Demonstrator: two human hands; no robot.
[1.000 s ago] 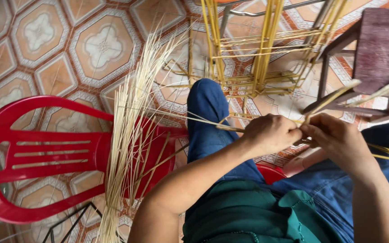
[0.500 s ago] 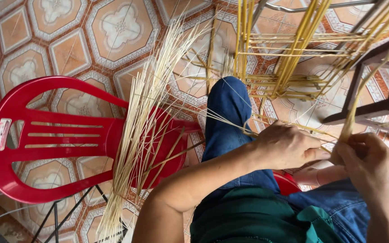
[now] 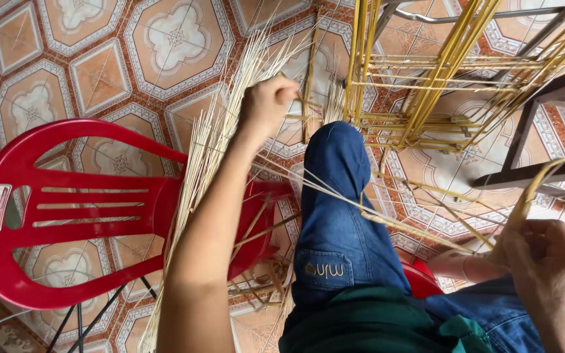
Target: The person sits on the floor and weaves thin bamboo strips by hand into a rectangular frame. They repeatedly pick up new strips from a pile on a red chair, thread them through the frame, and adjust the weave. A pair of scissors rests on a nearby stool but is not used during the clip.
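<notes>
My left hand [image 3: 268, 104] is stretched out over the floor with its fingers closed on a thin pale reed strand [image 3: 361, 206] that runs back across my blue-jeaned knee [image 3: 338, 196]. A bundle of pale reed strips [image 3: 197, 176] lies across the red plastic chair [image 3: 67, 209], just beside that hand. My right hand [image 3: 544, 261] sits low at the right, gripping a curved flat yellow cane strip [image 3: 534, 189] that loops up from the fist. The strand's other end reaches toward this hand.
A yellow cane frame on metal bars [image 3: 426, 78] stands ahead on the patterned tile floor [image 3: 99, 72]. A dark wooden stool leg [image 3: 531, 170] is at the right. Black wire legs [image 3: 67, 327] show under the red chair.
My left hand has left the right one and reached forward and left, drawing the thin strand out over my knee. The right hand has stayed low at the right.
</notes>
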